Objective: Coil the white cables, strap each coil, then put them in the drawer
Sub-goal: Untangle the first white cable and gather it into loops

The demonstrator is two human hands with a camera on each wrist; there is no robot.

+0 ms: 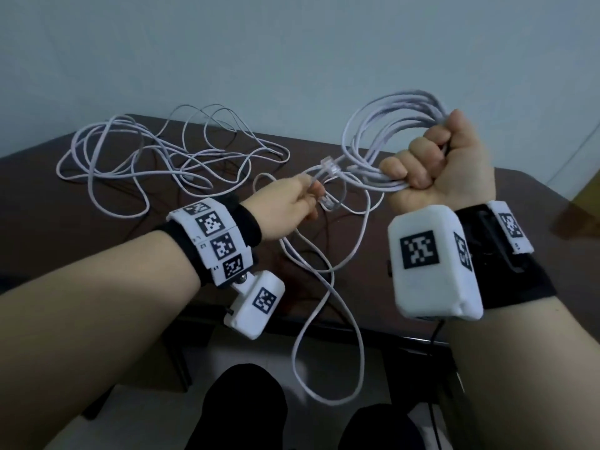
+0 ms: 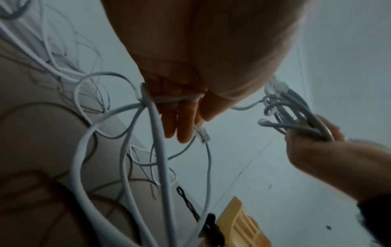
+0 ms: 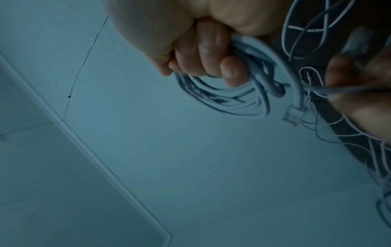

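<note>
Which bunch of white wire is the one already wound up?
Look over the dark brown table, to its right side. The right hand grips the wound white cable coil in its fist, up in the air. The other loose white cable sprawls flat and tangled on the table.

A dark brown table (image 1: 97, 196) is set against a pale wall (image 1: 292, 53). A yellow plastic object (image 2: 243, 225) is seen beyond the table's edge.

Left hand (image 2: 190, 103) pinching a white cable (image 2: 160, 150) near its clear plug (image 2: 203, 134), loose loops trailing below, right hand (image 2: 313, 143) gripping a coiled bundle (image 2: 296, 115), yellow object (image 2: 243, 224) at bottom
</note>
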